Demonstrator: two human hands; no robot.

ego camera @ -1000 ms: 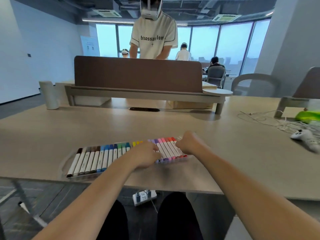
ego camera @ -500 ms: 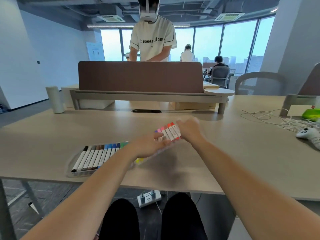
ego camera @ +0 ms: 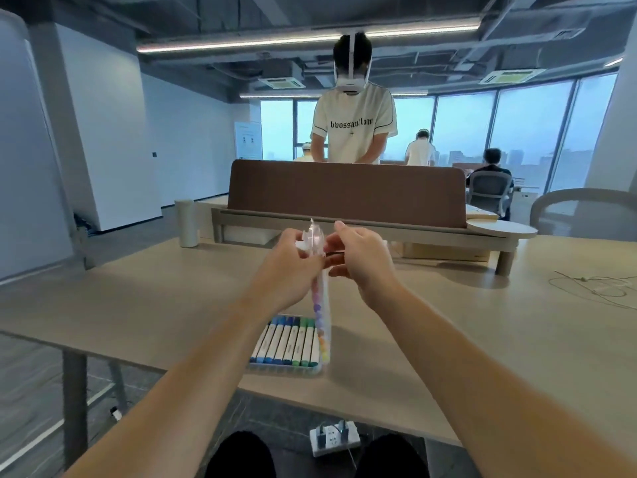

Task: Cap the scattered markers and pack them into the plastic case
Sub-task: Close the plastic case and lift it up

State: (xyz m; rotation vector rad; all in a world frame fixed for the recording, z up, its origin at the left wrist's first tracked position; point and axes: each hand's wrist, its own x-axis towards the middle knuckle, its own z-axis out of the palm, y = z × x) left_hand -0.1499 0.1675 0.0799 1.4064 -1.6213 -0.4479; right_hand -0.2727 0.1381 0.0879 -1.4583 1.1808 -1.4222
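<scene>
My left hand (ego camera: 293, 260) and right hand (ego camera: 358, 257) pinch the folding plastic case's (ego camera: 286, 369) raised half; capped markers (ego camera: 287, 343) fill both halves on the desk (ego camera: 482, 339). Only closing remains, I think.

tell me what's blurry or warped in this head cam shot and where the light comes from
Head view: the raised half of the plastic case and both hands, left and right, are smeared by motion blur; the wide-angle lens bows the table edge and stretches the forearms; daylight from the back windows looks hazy blue, and ceiling strip lights glare white.
</scene>
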